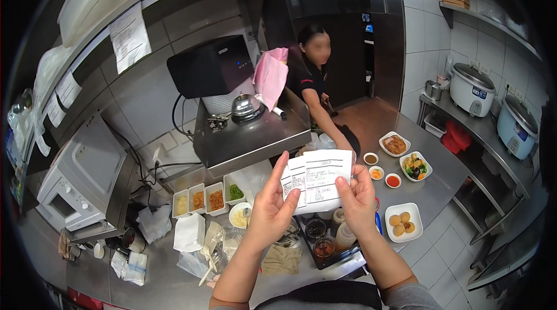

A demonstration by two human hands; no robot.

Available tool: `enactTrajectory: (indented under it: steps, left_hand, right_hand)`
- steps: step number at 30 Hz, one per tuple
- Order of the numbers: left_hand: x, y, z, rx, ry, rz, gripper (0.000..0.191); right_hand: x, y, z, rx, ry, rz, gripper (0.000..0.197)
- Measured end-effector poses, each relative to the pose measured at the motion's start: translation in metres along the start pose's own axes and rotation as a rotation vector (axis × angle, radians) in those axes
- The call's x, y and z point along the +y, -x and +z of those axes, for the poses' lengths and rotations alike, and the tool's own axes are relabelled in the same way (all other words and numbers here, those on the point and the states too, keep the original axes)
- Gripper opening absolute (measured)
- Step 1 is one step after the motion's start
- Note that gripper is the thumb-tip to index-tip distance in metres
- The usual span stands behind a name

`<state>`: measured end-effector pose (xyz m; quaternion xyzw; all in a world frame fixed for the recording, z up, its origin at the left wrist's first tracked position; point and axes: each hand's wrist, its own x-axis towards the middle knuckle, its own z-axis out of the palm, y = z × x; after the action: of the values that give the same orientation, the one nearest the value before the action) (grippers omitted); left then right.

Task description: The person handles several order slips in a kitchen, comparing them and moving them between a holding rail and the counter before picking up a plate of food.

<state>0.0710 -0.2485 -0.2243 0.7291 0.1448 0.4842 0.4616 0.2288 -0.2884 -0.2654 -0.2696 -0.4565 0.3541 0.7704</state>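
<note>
Several printed paper order slips (327,179) are held up before me, overlapping like a small fan. My left hand (273,205) pinches their left side between thumb and fingers. On the right side, my right hand (357,194) grips the front slip with its thumb on the print. Below the slips, partly hidden by them and my arms, a black tray (317,252) carries glass jars and squeeze bottles (346,236). A folded brown cloth (282,260) lies beside the tray. Right of my right hand, a white plate (404,235) of round fried balls rests on the steel counter.
A co-worker (315,70) reaches over the counter's far side. Small sauce bowls (393,180) and dishes of meat (394,144) and vegetables (415,166) stand at right. Topping containers (216,199), a call bell (246,107), a printer (213,66) and a microwave (82,188) are leftward.
</note>
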Motion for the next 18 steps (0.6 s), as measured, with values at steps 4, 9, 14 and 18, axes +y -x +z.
enactTrajectory:
  steps: [4,9,14,18]
  left_hand:
    - [-0.009,-0.008,0.014,0.002,0.035,-0.001,0.055]
    - [-0.023,-0.015,0.016,-0.075,-0.075,-0.006,0.047]
    - [-0.028,-0.019,0.025,-0.049,-0.161,-0.093,0.045]
    - [-0.049,-0.017,0.02,0.085,-0.217,-0.045,0.045]
  right_hand:
    - [0.003,-0.004,-0.015,0.043,0.001,-0.049,0.02]
    - [0.001,-0.009,-0.021,0.067,-0.049,-0.085,0.027]
    - [0.014,-0.017,-0.043,0.052,0.024,-0.078,0.03]
    - [0.029,-0.042,-0.07,0.174,0.051,-0.157,0.032]
